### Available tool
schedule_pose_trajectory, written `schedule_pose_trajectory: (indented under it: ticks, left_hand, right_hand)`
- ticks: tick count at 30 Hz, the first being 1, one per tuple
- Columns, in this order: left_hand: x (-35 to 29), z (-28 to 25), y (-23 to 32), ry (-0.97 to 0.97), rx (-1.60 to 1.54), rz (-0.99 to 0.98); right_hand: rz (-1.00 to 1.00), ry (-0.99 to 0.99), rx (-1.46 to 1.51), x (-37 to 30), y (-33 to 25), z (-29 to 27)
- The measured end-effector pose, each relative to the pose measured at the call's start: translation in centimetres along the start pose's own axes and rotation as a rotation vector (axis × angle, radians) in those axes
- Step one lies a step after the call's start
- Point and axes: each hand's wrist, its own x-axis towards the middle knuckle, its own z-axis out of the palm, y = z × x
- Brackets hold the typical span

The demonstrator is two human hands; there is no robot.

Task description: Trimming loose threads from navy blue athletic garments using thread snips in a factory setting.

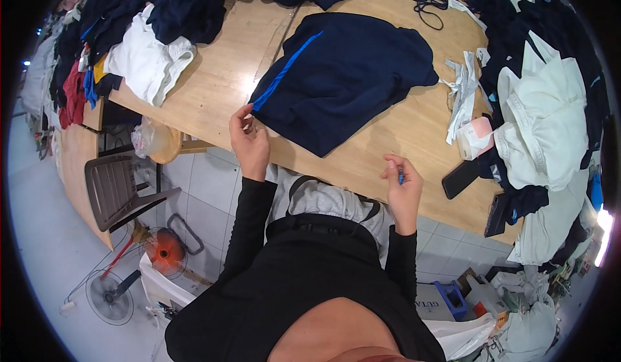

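A navy garment (352, 71) with a bright blue stripe (284, 74) along its left side lies spread on the wooden table (213, 97) in front of me. My left hand (250, 145) is at its near left corner, thumb and fingertips pinched on the edge by the stripe's lower end. To the right of the garment and apart from it, my right hand (404, 190) hovers over the table's near edge. Its fingers are curled round a small blue thing (401, 178), mostly hidden, whose kind I cannot make out.
White cloth (152, 58) and dark garments (187, 12) pile up at the far left. Along the right lie a black phone (460, 179), white strips (462, 97), a pink-and-white box (475, 135) and white garments (543, 122). Dark cords (424, 0) lie at the back.
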Motion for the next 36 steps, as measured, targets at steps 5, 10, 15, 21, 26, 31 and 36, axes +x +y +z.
schedule_pose_trajectory:
  ticks: [5, 10, 15, 21, 26, 31, 36]
  left_hand:
    - [-4.0, -0.1, 11.9, -1.266, -0.388, 0.078]
    - [-14.9, 6.1, 18.0, -2.012, -1.221, 0.169]
    - [-15.3, 9.4, 19.8, -2.450, -0.776, 0.363]
    - [-18.6, 7.7, 18.5, -2.027, -1.269, 0.095]
    - [-15.9, 8.8, 17.9, -2.227, -0.953, 0.247]
    - [-18.0, 7.4, 18.1, -1.862, -1.286, 0.092]
    - [-10.2, 6.4, 15.7, -1.888, -0.840, 0.223]
  right_hand:
    - [0.038, -0.118, 0.057, 1.5, 1.8, -1.3]
    - [-0.147, -0.114, 0.041, 5.9, 6.5, -1.2]
    - [-0.165, -0.002, -0.033, 5.5, 7.6, -1.0]
    - [-0.367, 0.082, -0.151, 5.6, 7.7, 0.1]
    - [-0.325, 0.099, -0.121, 5.6, 8.0, -0.2]
    - [-0.324, 0.090, -0.154, 5.3, 7.9, -0.2]
    - [-0.329, 0.088, -0.113, 5.4, 7.9, 0.1]
